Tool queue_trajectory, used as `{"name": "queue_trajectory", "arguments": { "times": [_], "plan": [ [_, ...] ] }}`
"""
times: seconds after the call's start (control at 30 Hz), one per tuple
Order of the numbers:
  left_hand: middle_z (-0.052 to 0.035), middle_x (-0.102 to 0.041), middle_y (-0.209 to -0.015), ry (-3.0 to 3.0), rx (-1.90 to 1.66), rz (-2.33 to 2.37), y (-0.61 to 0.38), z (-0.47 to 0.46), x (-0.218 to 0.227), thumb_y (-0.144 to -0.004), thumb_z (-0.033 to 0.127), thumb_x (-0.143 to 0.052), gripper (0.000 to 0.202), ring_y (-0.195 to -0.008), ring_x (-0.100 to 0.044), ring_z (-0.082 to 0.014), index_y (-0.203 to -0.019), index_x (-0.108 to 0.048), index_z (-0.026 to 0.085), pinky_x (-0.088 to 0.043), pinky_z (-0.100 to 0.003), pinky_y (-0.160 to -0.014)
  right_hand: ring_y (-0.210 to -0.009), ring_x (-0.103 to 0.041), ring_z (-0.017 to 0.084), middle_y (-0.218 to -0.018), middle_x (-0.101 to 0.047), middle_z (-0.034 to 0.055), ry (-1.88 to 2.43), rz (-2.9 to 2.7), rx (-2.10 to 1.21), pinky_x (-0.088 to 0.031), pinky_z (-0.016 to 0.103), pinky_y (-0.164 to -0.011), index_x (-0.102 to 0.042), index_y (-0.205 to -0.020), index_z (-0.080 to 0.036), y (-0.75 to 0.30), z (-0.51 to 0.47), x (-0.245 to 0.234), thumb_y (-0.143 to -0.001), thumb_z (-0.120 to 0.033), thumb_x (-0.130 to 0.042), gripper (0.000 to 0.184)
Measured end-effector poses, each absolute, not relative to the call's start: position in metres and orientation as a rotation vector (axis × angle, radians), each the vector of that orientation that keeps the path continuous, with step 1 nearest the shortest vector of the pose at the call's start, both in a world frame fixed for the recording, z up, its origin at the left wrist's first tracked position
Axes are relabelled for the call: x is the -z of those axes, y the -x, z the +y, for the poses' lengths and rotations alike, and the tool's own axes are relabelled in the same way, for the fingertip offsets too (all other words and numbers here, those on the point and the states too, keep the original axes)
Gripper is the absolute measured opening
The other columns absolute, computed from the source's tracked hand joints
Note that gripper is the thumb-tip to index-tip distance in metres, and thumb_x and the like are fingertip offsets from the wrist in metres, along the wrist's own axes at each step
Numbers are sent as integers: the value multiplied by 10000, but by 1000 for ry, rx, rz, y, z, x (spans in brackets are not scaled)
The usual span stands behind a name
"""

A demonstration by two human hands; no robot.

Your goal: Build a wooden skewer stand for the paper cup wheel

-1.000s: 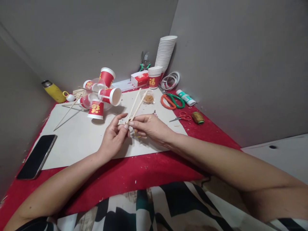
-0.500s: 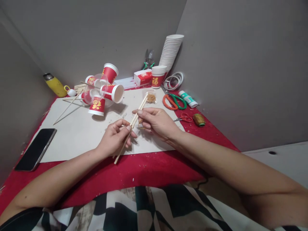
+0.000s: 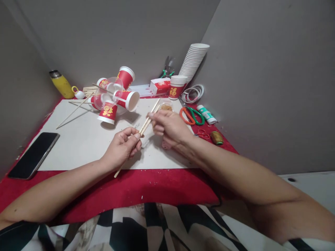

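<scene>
Wooden sticks (image 3: 146, 126) | over white sheet (image 3: 78, 146) | left hand (image 3: 123, 144): pinching them mid-length | right hand (image 3: 171, 127): fingers bunched at upper shafts, grip cannot be told | judged light, stiff, snappable; hold mid-shaft

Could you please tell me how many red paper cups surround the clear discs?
5 in view: top cup, right cup, bottom cup, left cup, upper-left cup; more may hide behind the clear discs.

Two thin, pale sticks (image 3: 147, 124) are held close together on a slant, upper ends pointed away and rightward. They are pinched by the left hand (image 3: 123, 146); one lower end is exposed beneath it.
</scene>
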State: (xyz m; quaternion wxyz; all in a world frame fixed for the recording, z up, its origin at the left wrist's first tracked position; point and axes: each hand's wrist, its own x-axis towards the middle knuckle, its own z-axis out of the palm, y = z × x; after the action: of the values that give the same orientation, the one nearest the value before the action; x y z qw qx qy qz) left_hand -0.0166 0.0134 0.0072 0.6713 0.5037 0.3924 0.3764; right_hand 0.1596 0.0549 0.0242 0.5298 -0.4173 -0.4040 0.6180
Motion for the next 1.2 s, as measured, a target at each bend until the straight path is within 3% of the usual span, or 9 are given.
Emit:
{"name": "queue_trajectory", "arguments": {
  "times": [0.13, 0.2, 0.3, 0.4, 0.63, 0.77, 0.9, 1.0, 1.2],
  "plan": [
    [39, -581, -599, -1152, -814, 867, 15, 9, -4, -894, 335, -592, 196, -380, -366, -28, -827, -517, 166, -297, -132, -346, -377, -246, 11, -507, -427, -78, 996, -787, -1241, -171, 170, -360, -583, -712, -145, -196, 74, -37, -796, -219, -696, 158],
    [25, -611, -623, -1157, -831, 845, 14, 9, -1, -896, 334, -584, 190, -378, -374, -35, -829, -520, 168, -317, -146, -351, -375, -252, 12, -520, -445, -71, 1013, -755, -1208, -174, 175, -362, -577, -707, -147, -203, 67, -33, -825, -289, -682, 212],
    [17, -624, -621, -1152, -852, 843, 14, 12, 4, -887, 337, -588, 185, -362, -387, -43, -834, -535, 168, -328, -164, -351, -367, -241, 18, -509, -450, -77, 1054, -843, -1410, -165, 186, -360, -615, -772, -147, -187, 41, -17, -762, -460, -735, 335],
    [26, -597, -574, -1159, -820, 850, 14, 14, 4, -885, 356, -589, 215, -354, -392, -42, -810, -536, 162, -320, -166, -361, -401, -331, 30, -522, -486, -66, 1025, -1078, -1630, -229, 190, -384, -620, -751, -138, -158, 17, 0, -653, -429, -831, 372],
    [65, -524, -547, -1132, -820, 856, 15, 12, -6, -880, 377, -608, 235, -370, -323, -24, -813, -495, 182, -237, -131, -354, -385, -294, 6, -528, -486, -71, 1018, -930, -1563, -188, 186, -362, -571, -628, -139, -153, 30, -14, -576, -398, -875, 404],
    [70, -503, -530, -1082, -790, 839, 14, 9, -6, -881, 373, -606, 230, -355, -292, -24, -811, -495, 184, -213, -133, -340, -361, -265, 9, -504, -460, -81, 1028, -918, -1353, -170, 182, -347, -591, -701, -150, -175, 48, -22, -679, -448, -814, 373],
    [56, -543, -561, -1059, -793, 847, 13, 8, -2, -876, 374, -616, 241, -369, -314, -26, -804, -490, 181, -228, -132, -345, -358, -295, 22, -524, -512, -58, 1043, -991, -1479, -204, 190, -348, -595, -714, -159, -174, 39, -13, -703, -529, -771, 409],
    [49, -557, -574, -1071, -809, 867, 11, 9, -1, -874, 375, -618, 240, -374, -333, -28, -807, -504, 176, -272, -139, -352, -395, -358, 31, -544, -534, -44, 1046, -1136, -1616, -264, 189, -387, -601, -686, -146, -164, 25, -5, -669, -485, -805, 396],
    [52, -569, -585, -1093, -821, 910, 11, 11, -2, -840, 392, -663, 264, -384, -373, -32, -847, -508, 179, -277, -136, -361, -400, -373, 53, -458, -465, -57, 1092, -1422, -1477, -308, 208, -430, -608, -662, -148, -163, 20, -6, -826, -461, -655, 356]
  ]
}}
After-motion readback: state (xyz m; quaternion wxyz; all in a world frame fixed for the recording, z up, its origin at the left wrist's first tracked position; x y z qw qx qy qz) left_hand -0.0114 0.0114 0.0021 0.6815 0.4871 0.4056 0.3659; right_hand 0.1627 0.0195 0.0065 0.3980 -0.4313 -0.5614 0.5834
